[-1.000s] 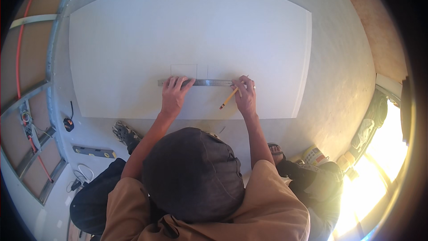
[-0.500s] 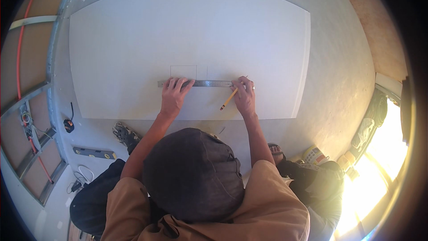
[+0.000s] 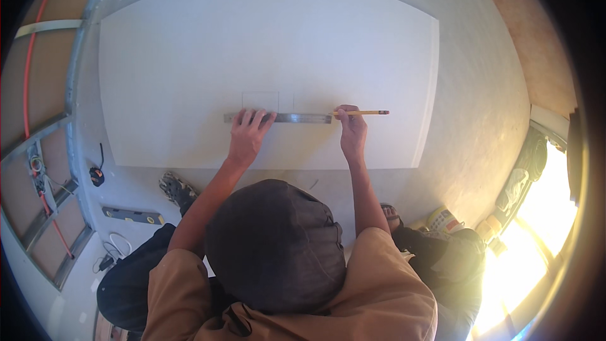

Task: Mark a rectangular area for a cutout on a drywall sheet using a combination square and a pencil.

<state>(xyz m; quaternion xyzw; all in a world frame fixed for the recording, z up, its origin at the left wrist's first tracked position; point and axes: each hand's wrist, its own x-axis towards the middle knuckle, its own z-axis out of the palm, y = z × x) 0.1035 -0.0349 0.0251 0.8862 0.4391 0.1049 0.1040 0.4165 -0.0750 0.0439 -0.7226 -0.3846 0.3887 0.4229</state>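
Note:
A large white board (image 3: 265,31) lies flat, with thin pencil lines on it, among them a small rectangle. Across the board, just below that rectangle, lies a metal ruler (image 3: 304,118). My left hand (image 3: 247,134) bends its fingers over the ruler's left part and holds it down. A yellow pencil (image 3: 367,113) is pinched in my right hand (image 3: 351,127), its dark end pointing right. The right fingers are by the ruler's right end; the pencil's tip is hidden by them or too small to make out.
On the floor left of me are a tape measure (image 3: 96,177) and a spirit level (image 3: 132,216). Metal wall framing (image 3: 69,113) with orange conduit stands at the left. A white and yellow bucket (image 3: 444,220) is at the lower right, near bright light.
My right hand has turned the pencil from slanting toward me to pointing right, and its fingers have come off the ruler's right end. My left hand and the ruler look nearly unmoved.

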